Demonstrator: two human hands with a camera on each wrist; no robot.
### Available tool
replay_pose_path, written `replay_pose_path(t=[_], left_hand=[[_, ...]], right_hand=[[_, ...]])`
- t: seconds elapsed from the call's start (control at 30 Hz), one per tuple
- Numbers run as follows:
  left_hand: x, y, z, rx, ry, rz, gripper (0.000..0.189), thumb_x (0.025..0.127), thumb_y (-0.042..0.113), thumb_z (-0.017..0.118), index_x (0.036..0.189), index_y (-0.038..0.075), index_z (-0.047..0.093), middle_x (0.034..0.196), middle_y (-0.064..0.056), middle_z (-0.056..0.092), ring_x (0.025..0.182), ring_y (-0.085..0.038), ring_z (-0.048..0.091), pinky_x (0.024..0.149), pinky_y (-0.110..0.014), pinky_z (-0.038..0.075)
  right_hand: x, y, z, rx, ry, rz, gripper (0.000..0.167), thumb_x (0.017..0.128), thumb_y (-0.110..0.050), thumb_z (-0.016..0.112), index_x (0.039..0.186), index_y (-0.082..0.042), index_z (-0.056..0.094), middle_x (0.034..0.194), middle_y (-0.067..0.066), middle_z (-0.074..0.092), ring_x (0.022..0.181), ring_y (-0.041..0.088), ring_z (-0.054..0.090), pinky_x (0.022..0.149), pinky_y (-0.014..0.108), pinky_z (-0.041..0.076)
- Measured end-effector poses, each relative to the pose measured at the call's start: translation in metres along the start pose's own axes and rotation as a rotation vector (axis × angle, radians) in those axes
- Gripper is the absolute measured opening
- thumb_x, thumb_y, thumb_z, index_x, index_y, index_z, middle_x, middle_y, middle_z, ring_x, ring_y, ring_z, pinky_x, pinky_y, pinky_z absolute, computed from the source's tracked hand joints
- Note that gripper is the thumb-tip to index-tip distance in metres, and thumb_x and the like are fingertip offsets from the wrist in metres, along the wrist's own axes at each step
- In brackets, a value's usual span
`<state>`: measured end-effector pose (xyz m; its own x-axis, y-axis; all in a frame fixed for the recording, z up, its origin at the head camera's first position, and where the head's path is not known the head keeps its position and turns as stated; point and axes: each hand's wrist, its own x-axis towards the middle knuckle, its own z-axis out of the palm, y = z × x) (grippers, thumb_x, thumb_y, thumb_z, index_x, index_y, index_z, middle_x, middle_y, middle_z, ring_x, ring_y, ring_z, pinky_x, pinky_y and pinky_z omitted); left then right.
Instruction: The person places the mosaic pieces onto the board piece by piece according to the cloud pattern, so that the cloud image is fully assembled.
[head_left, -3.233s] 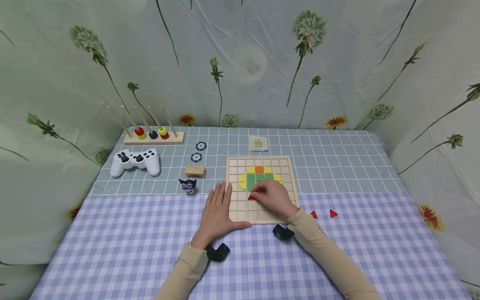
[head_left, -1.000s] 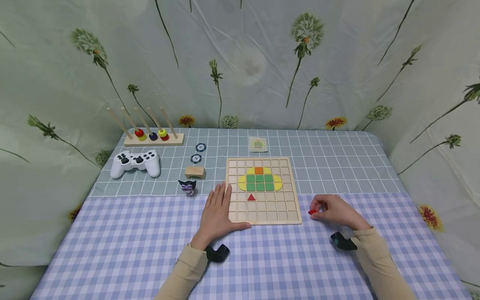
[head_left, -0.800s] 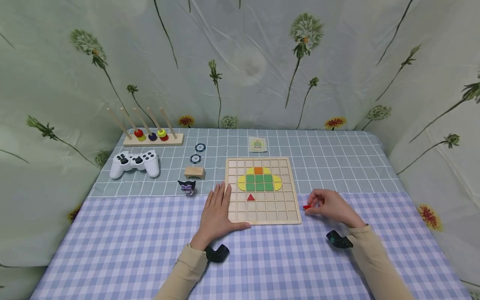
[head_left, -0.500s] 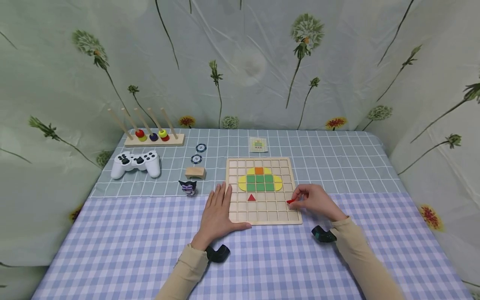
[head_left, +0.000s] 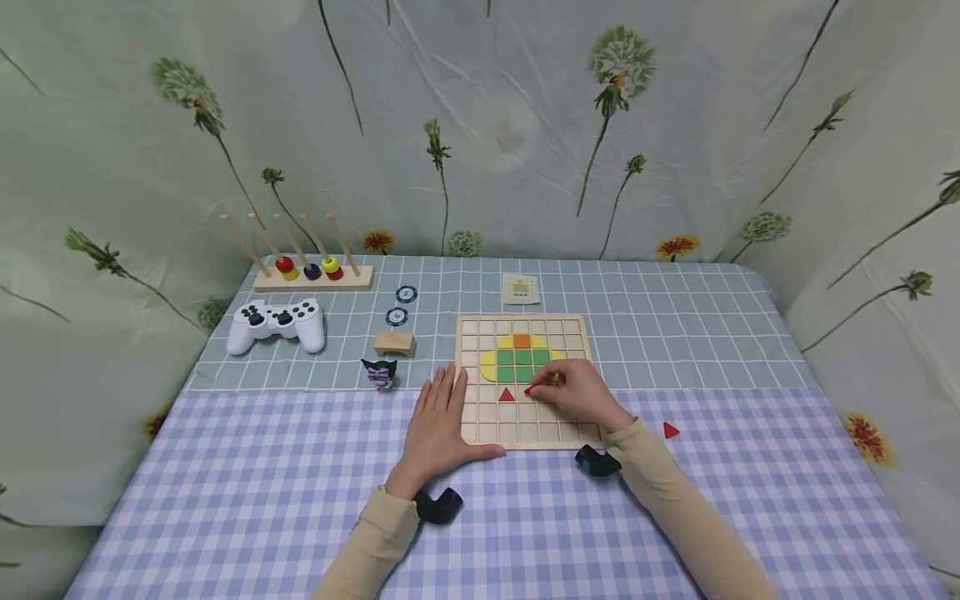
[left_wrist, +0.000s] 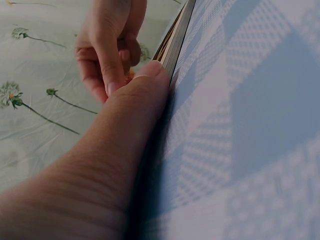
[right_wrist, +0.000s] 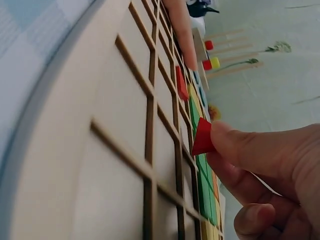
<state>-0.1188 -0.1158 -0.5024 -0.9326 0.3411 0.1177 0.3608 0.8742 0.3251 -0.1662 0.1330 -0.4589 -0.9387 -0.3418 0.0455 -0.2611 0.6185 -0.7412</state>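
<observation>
Thumb and index finger of my right hand [head_left: 573,390] pinch a red triangle tile [right_wrist: 203,137], close over the wooden grid board [head_left: 487,433]. My left hand [head_left: 437,429] lies flat with fingers straight along the board's left edge, its thumb at the near edge. On the board sit green square tiles [head_left: 506,374], an orange square tile [head_left: 522,341] and yellow rounded tiles [head_left: 488,372]. Below them, left of the pinched tile, another red triangle [head_left: 507,396] sits in a cell. One more red triangle [head_left: 671,430] lies on the checked cloth to the right.
A small pattern card [head_left: 521,288] lies behind the board. To the left are a wooden arch block [head_left: 394,343], a small black-eared figurine [head_left: 380,374], two round chips [head_left: 397,317], a white game controller [head_left: 276,325] and a peg stand [head_left: 313,282] with colored beads.
From the cloth right of the board, my right hand has carried the red triangle leftward over the grid, beside the placed triangle. My left hand has stayed in place.
</observation>
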Motion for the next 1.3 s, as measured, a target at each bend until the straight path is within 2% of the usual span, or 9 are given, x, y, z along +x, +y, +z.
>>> replay_pose_path(t=[0.17,0.3,0.5,0.77,0.97,1.13,1.3], left_hand=[[0.0,0.001,0.0,0.001,-0.007,-0.005,0.129,0.062,0.084,0.057,0.151,0.002,0.014,0.156,-0.017,0.009,0.143,-0.029,0.004,0.114,-0.041,0.003],[0.0,0.001,0.0,0.01,-0.004,-0.005,0.129,0.062,0.085,0.057,0.151,0.002,0.014,0.156,-0.017,0.01,0.143,-0.029,0.004,0.114,-0.041,0.002],[0.001,0.001,-0.001,0.02,0.003,-0.001,0.129,0.062,0.085,0.056,0.151,0.002,0.014,0.156,-0.017,0.01,0.143,-0.029,0.004,0.114,-0.04,0.002],[0.0,0.0,0.0,0.012,0.016,0.009,0.129,0.062,0.086,0.055,0.151,0.001,0.016,0.156,-0.017,0.011,0.143,-0.03,0.005,0.114,-0.042,0.004],[0.0,0.0,0.002,0.009,0.006,0.004,0.129,0.062,0.087,0.054,0.151,0.002,0.015,0.156,-0.017,0.01,0.143,-0.03,0.004,0.114,-0.041,0.003],[0.0,0.0,0.001,-0.009,0.018,0.008,0.129,0.062,0.085,0.056,0.151,0.001,0.016,0.156,-0.017,0.011,0.143,-0.03,0.005,0.114,-0.041,0.003],[0.0,0.0,0.001,-0.008,0.016,0.006,0.128,0.062,0.085,0.056,0.151,0.001,0.017,0.156,-0.017,0.012,0.143,-0.03,0.005,0.114,-0.042,0.004]], right_hand=[[0.005,0.0,0.008,-0.02,-0.031,-0.056,0.005,0.082,-0.017,0.076,0.084,-0.012,0.076,0.079,-0.008,0.067,0.066,0.01,0.051,0.061,0.028,0.044],[0.006,-0.001,0.011,-0.05,-0.021,-0.084,0.004,0.083,-0.013,0.075,0.085,-0.012,0.077,0.081,-0.007,0.068,0.078,0.011,0.059,0.071,0.031,0.048],[0.003,-0.007,0.015,-0.106,0.027,-0.097,0.004,0.08,-0.014,0.077,0.08,-0.01,0.076,0.079,-0.006,0.065,0.076,0.013,0.058,0.068,0.032,0.048],[-0.004,-0.005,0.013,-0.091,0.049,-0.109,0.004,0.08,-0.016,0.077,0.082,-0.013,0.076,0.079,-0.01,0.063,0.071,0.009,0.054,0.064,0.029,0.045],[-0.021,0.005,-0.004,-0.026,0.106,-0.066,0.005,0.083,-0.015,0.075,0.087,-0.012,0.075,0.08,-0.008,0.062,0.062,0.01,0.047,0.056,0.026,0.04],[-0.038,0.018,-0.03,-0.047,0.197,-0.037,0.005,0.084,-0.012,0.074,0.088,-0.009,0.075,0.082,-0.003,0.065,0.057,0.011,0.046,0.05,0.025,0.038],[-0.056,0.037,-0.053,-0.074,0.264,0.028,0.01,0.086,-0.012,0.072,0.093,-0.006,0.074,0.086,0.004,0.067,0.055,0.012,0.046,0.048,0.025,0.038]])
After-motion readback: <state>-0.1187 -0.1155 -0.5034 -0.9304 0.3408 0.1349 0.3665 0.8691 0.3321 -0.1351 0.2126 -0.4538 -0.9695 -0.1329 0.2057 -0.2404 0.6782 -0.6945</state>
